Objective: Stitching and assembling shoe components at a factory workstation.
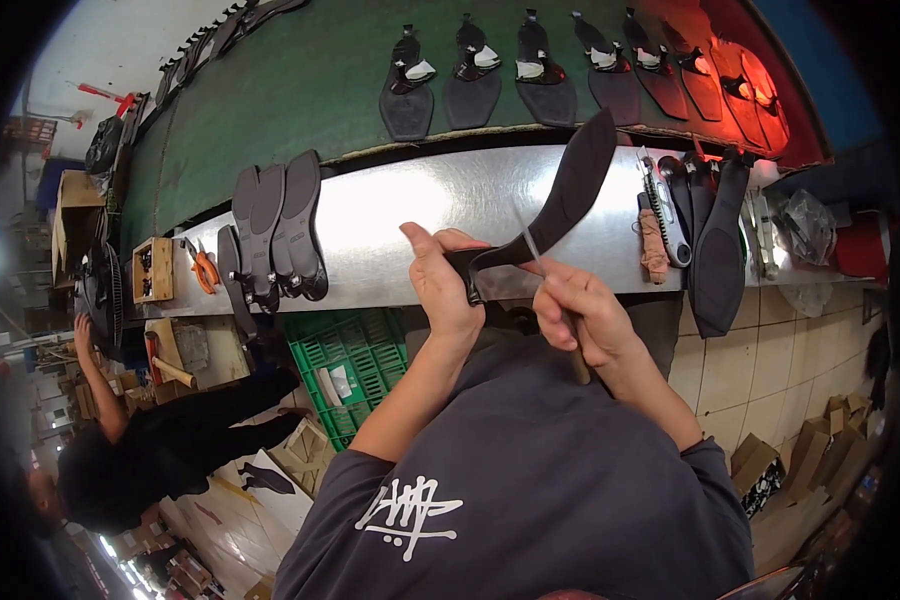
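My left hand (442, 283) is closed round the narrow end of a black sandal sole (576, 184), above the near edge of the metal bench. The sole's broad end points up and to the right. In my right hand (588, 312) is a knife (527, 236) with a thin grey blade and a handle that shows below my fist. Its blade lies across the sole near the narrow part; whether it touches cannot be made out. My right fingers are close to the sole's underside.
Several black soles (266, 222) lie on the metal bench (400, 200), left of me, beside orange-handled pliers (205, 270) and a wooden box (153, 268). At right are a utility knife (667, 215) and more soles (720, 250). Sandals (547, 95) line the green belt (300, 90). Another person (160, 455) works at left.
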`<action>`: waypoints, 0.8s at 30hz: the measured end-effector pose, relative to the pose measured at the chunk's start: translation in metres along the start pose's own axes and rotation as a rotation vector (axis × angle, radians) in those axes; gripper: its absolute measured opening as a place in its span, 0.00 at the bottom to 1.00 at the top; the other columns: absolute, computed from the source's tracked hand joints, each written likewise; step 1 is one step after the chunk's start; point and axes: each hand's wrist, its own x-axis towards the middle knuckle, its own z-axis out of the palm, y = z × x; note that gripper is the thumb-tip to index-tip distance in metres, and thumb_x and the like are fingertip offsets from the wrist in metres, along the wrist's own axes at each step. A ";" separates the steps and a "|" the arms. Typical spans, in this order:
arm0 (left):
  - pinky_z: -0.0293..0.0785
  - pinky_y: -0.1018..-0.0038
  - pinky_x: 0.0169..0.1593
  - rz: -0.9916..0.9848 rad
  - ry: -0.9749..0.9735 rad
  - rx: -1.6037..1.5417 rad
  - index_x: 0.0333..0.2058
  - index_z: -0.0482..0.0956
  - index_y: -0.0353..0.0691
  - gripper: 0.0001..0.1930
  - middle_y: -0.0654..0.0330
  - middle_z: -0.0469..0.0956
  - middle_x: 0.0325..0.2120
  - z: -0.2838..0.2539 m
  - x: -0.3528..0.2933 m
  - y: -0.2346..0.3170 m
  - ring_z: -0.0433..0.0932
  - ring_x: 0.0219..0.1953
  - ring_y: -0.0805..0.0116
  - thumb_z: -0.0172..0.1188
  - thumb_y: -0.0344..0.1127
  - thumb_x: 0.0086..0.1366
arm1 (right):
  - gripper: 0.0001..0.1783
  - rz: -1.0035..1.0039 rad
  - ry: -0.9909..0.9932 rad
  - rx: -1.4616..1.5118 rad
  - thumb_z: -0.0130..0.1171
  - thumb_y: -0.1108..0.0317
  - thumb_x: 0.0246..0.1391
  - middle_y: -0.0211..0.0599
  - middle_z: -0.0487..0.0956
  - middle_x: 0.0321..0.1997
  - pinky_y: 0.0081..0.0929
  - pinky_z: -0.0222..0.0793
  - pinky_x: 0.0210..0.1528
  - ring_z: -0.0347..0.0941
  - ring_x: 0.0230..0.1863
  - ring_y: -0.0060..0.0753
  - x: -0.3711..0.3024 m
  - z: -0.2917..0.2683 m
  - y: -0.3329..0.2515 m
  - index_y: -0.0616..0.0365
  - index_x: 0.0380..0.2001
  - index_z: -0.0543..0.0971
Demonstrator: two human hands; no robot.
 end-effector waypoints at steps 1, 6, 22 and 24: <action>0.66 0.80 0.32 -0.038 0.053 -0.028 0.16 0.73 0.34 0.40 0.60 0.73 0.17 0.000 0.002 0.003 0.70 0.22 0.73 0.31 0.64 0.69 | 0.19 0.001 -0.001 -0.001 0.48 0.65 0.63 0.26 0.69 0.21 0.14 0.57 0.15 0.62 0.16 0.16 -0.003 0.004 0.001 0.59 0.55 0.68; 0.66 0.80 0.34 -0.071 0.072 0.042 0.16 0.73 0.34 0.47 0.59 0.73 0.17 -0.005 0.005 0.010 0.70 0.22 0.71 0.19 0.71 0.65 | 0.11 -0.684 0.228 -1.280 0.54 0.77 0.55 0.38 0.78 0.26 0.24 0.68 0.23 0.74 0.21 0.30 -0.004 0.012 0.013 0.63 0.43 0.76; 0.64 0.78 0.24 -0.675 0.035 -0.455 0.18 0.68 0.45 0.31 0.63 0.70 0.17 -0.001 0.021 0.028 0.68 0.20 0.73 0.51 0.71 0.57 | 0.10 -0.880 -0.071 -1.489 0.60 0.78 0.46 0.41 0.76 0.25 0.32 0.69 0.27 0.74 0.25 0.43 -0.010 0.035 0.020 0.62 0.35 0.76; 0.68 0.75 0.28 -0.763 -0.017 -0.618 0.23 0.72 0.45 0.30 0.63 0.71 0.20 0.014 0.011 0.035 0.71 0.23 0.69 0.57 0.70 0.54 | 0.09 -0.984 0.214 -1.421 0.59 0.77 0.48 0.40 0.75 0.24 0.34 0.69 0.26 0.73 0.24 0.44 -0.001 0.028 0.012 0.61 0.35 0.76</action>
